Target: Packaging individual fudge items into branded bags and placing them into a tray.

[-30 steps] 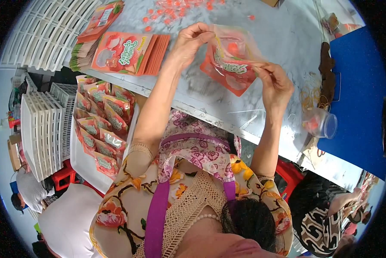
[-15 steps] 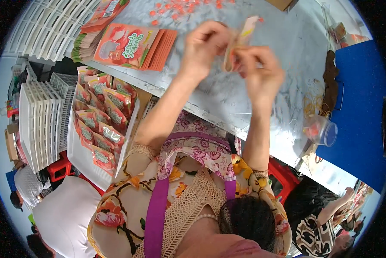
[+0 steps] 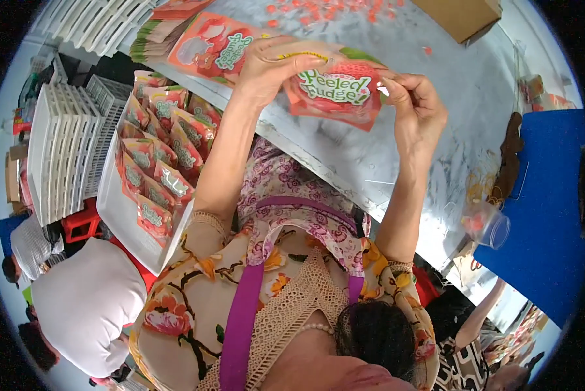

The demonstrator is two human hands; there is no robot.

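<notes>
A red and green candy pouch (image 3: 335, 94) is stretched between my two hands above the marbled table, its printed front facing me. My left hand (image 3: 269, 68) pinches its upper left edge between thumb and fingers. At the upper right corner, my right hand (image 3: 417, 111) grips it, with a small white bit showing at the thumb. Whether anything is inside the pouch I cannot tell. Just left of my left hand lies a fanned stack of flat pouches (image 3: 204, 49), with another stack (image 3: 150, 42) beside it. Small red candies (image 3: 331, 9) lie scattered at the far side.
To my left, a white tray (image 3: 150, 255) holds several filled pouches, beside stacked white crates (image 3: 64, 150). A cardboard box (image 3: 462, 19) sits at the far right. A clear plastic cup (image 3: 494, 228), rubber bands (image 3: 481, 173) and a blue board (image 3: 540, 202) are at the right edge.
My hands have moved apart. The pouch, narrow and edge-on before, now spreads flat with its front showing. My view has shifted slightly, bringing more of the cardboard box in.
</notes>
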